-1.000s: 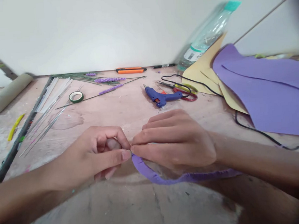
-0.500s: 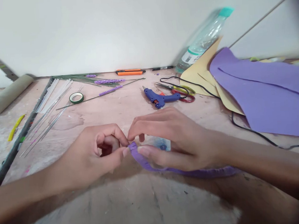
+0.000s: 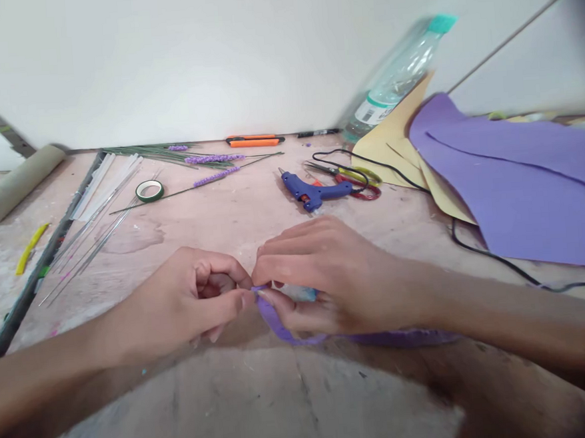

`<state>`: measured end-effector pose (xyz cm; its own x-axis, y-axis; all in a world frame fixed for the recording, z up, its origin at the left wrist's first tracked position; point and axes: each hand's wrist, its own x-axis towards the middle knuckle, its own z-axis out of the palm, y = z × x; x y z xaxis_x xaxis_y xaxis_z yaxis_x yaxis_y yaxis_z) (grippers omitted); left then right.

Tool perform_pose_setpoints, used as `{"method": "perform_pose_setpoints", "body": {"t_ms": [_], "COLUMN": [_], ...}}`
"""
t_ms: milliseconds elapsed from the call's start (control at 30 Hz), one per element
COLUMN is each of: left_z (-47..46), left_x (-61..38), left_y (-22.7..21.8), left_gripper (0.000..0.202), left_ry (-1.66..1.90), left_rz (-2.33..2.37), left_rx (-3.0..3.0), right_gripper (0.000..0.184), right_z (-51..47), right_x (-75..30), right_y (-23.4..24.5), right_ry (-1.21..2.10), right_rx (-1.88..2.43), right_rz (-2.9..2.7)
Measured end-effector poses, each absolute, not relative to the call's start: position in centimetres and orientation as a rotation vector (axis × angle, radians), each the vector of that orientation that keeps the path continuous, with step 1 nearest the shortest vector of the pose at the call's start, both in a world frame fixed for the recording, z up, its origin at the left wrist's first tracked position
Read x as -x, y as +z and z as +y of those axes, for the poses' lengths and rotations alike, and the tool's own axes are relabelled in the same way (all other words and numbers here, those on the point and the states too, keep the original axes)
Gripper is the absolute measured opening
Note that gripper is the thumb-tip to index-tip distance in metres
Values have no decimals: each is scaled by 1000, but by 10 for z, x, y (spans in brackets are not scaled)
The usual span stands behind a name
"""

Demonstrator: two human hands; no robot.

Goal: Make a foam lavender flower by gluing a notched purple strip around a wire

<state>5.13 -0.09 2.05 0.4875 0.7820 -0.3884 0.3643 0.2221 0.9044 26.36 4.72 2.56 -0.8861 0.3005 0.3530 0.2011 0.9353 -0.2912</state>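
As fingers of the bare left hand (image 3: pixel 180 300) pinch one end of a narrow strip of purple sheet material (image 3: pixel 274 323), those of the bare right hand (image 3: pixel 336 272) grasp it just beside. Strip trails toward 4 o'clock over the stained wooden surface (image 3: pixel 236 410). Blue plastic glue gun (image 3: pixel 320 191) at 1 o'clock from the fingertips.

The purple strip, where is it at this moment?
In the head view, the purple strip is below centre: one end between the left hand and right hand, the rest trailing rightward.

Purple strip (image 3: pixel 274 323) partly covered by right hand (image 3: pixel 321 277), purple sheet (image 3: pixel 531 189) cut by right edge, bottle label (image 3: pixel 372 112) blurred
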Motion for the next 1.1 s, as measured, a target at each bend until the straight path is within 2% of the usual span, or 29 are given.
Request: {"method": "perform_pose_setpoints", "body": {"t_ms": [167, 300, 400, 567, 633, 900, 1100], "left_z": [1, 1, 0, -3, -6, -14, -16], "left_x": [-49, -48, -48, -53, -56, -59, -58], "left_y": [21, 20, 20, 21, 20, 16, 16], "left_gripper": [10, 17, 22, 15, 12, 14, 12], "left_ry": [388, 421, 456, 470, 488, 636, 649], "left_rz": [1054, 1000, 979, 1061, 1114, 1244, 1222], "left_rx": [-1228, -1122, -1096, -1152, -1236, -1672, -1650], "right_gripper": [16, 14, 20, 29, 28, 20, 19], "right_z": [48, 48, 46, 44, 44, 44, 43], "right_x": [-267, -271, -272, -271, -270, -261, -258], "right_y": [29, 39, 43, 41, 40, 39, 35], "right_ry": [274, -19, -203, -400, -375, 73, 92], "right_rx": [332, 236, 181, 102, 83, 325, 350], "right_rz": [-2729, -2805, -2814, -2833, -2821, -2851, -2803]}}
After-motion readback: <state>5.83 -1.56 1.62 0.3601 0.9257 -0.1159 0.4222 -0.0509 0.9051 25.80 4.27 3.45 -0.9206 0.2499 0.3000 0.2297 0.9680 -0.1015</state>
